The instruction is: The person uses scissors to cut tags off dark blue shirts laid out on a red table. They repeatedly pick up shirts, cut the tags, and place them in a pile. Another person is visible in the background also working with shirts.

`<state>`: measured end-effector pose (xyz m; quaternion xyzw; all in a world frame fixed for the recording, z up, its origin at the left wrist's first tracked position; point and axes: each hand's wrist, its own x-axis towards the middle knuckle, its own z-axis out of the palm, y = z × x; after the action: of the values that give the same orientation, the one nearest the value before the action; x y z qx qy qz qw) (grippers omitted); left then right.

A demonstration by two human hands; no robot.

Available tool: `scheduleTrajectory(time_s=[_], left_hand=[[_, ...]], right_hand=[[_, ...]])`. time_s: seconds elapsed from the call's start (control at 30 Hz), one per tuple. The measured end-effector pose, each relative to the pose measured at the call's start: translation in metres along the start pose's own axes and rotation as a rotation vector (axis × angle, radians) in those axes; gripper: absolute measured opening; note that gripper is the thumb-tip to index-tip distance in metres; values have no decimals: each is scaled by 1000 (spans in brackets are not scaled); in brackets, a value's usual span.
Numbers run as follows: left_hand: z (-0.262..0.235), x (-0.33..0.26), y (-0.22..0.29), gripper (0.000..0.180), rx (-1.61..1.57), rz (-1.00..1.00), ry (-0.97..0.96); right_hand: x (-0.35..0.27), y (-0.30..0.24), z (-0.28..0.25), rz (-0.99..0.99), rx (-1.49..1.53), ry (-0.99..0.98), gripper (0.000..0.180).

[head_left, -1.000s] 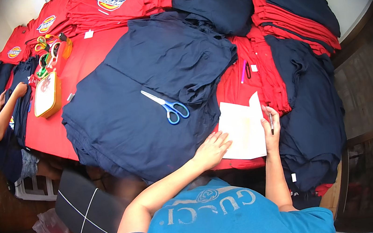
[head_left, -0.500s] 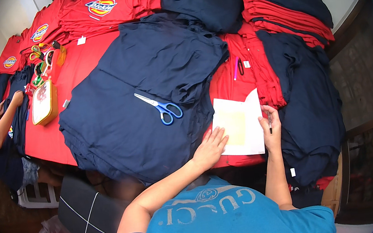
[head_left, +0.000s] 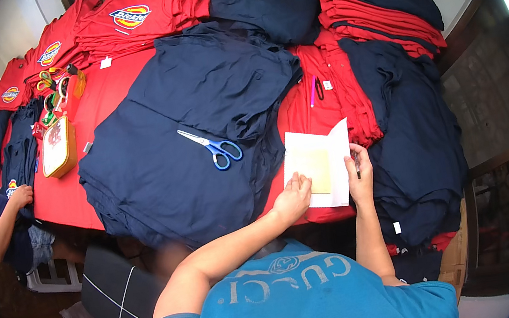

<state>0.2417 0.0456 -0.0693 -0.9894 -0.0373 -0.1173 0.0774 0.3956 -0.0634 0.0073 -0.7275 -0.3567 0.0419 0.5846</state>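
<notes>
A white sheet of paper (head_left: 335,148) with a yellow square of paper (head_left: 320,169) on it lies at the near edge of the table, over red cloth. My left hand (head_left: 294,200) rests on the sheet's lower left part, fingers slightly bent, their tips at the yellow square's left edge. At the sheet's right edge, my right hand (head_left: 361,178) is closed around a dark pen (head_left: 358,166), whose tip points down toward me. Left of the paper, scissors (head_left: 220,152) with blue handles lie partly open on a pile of navy shirts (head_left: 157,152).
Red shirts (head_left: 165,16) are stacked at the back, and navy and red stacks (head_left: 382,7) at the right. A pink pen (head_left: 312,92) lies beyond the paper. Left are a yellow-sided case (head_left: 59,146) and tape rolls (head_left: 64,87). A co-worker's hand (head_left: 21,196) touches navy cloth.
My left hand's fingers have drawn in from lying spread and moved over the sheet to the yellow square. The co-worker's arms have come nearer the table's front edge.
</notes>
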Motion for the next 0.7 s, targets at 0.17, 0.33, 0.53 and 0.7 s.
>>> scheduleTrajectory(time_s=[0.17, 0.33, 0.53, 0.7], left_hand=[[3, 0, 0, 43, -123, -44, 90], [4, 0, -8, 39, -304, -60, 117], [2, -4, -11, 40, -350, -67, 151], [7, -11, -13, 40, -398, -57, 220]], right_hand=[[-1, -8, 1, 75, 55, -11, 23], [-3, -6, 2, 102, 103, -2, 21], [-5, -6, 12, 106, 80, -62, 25], [-13, 7, 19, 82, -253, -160, 41]])
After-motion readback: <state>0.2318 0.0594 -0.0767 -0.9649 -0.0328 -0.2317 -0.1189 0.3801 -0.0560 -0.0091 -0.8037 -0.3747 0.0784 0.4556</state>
